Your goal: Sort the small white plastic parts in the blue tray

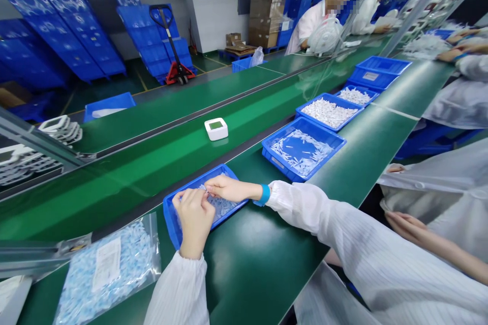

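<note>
Above a blue tray, my left hand and my right hand meet, fingertips pinched close together. A tiny pale piece shows between them; it is too small to name, and I cannot tell how each hand grips it. Inside the tray lie many small translucent pieces, partly covered by my hands. A blue band circles my right wrist. To the left rests a clear bag of small light-blue and white pieces with a white label.
Further right stand blue trays of small white pieces. A white device with a small screen sits on the green conveyor belt. A person in a white coat is close on my right. Metal posts, a fan and co-workers are beyond.
</note>
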`<move>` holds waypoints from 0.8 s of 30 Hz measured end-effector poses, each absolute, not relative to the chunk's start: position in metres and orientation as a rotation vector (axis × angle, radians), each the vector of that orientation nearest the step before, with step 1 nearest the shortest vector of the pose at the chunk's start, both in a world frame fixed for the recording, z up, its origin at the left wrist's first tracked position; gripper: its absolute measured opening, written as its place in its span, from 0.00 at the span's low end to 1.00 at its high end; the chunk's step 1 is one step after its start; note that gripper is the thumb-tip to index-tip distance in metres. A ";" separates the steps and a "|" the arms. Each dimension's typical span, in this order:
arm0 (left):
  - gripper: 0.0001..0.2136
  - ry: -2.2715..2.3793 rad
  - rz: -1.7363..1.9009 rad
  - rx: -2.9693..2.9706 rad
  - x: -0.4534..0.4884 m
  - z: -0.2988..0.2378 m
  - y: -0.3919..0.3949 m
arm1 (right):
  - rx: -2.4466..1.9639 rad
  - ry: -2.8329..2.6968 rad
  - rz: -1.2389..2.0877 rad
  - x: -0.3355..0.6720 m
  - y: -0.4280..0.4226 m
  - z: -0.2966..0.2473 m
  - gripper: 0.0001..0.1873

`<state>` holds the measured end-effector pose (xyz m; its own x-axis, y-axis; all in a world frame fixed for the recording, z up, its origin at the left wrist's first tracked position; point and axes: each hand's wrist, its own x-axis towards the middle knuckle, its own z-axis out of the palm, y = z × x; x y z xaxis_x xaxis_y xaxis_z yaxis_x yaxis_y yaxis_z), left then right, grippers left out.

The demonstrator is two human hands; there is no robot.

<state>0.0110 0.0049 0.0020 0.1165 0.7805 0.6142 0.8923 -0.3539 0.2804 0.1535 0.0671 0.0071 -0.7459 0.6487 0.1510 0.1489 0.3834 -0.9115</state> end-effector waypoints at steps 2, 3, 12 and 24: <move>0.10 -1.673 -1.021 -2.223 0.011 0.001 0.005 | -0.695 -2.194 1.356 0.154 0.068 0.008 0.16; 0.10 -1.669 -1.003 -2.227 0.011 0.000 0.005 | -0.692 -2.207 1.363 0.155 0.068 0.009 0.16; 0.10 -1.733 -0.987 -2.281 0.016 0.003 0.005 | -0.630 -1.937 1.658 0.162 0.068 0.009 0.19; 0.14 -1.713 -1.015 -2.448 0.012 -0.002 0.006 | -1.122 -2.309 0.117 0.216 0.067 0.088 0.20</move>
